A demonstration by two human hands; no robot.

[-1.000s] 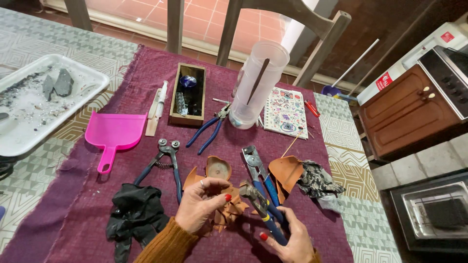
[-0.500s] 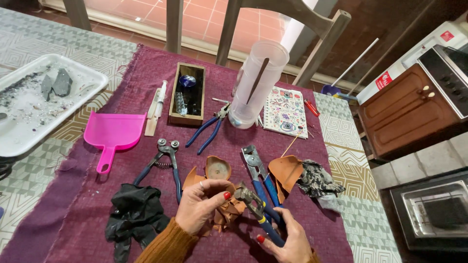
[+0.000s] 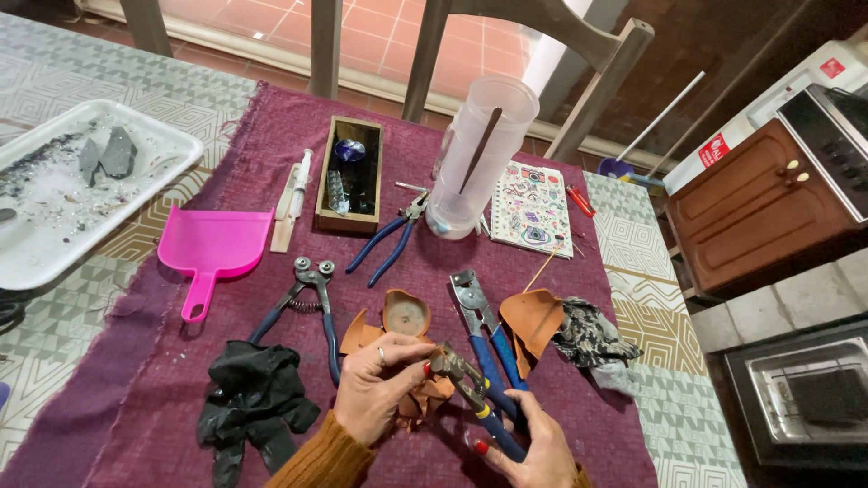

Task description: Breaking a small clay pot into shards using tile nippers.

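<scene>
Nippers (image 3: 470,390) with blue handles are being gripped in the right hand (image 3: 533,452), fingers wrapped around the handles low in the view, the tool's long axis running up and to the left so its head is meeting the left hand (image 3: 384,389). A small terracotta shard (image 3: 432,389) is being pinched between the left thumb and fingers, right at the nipper head; whether the jaws are already biting on it cannot be told. Both hands are being held close together over the purple cloth (image 3: 271,108), just above a scatter of terracotta pieces (image 3: 404,314).

Containers are being kept further back. A wooden box (image 3: 348,176) is holding blue and clear glass bits. A frosted plastic jug (image 3: 479,154) is holding a thin dark stick, leaning. A white tray (image 3: 77,194) at far left is carrying grey shards and crumbs. Between them, a pink dustpan (image 3: 212,248) is lying empty, and black gloves (image 3: 253,402) are lying crumpled left of the left hand.
</scene>
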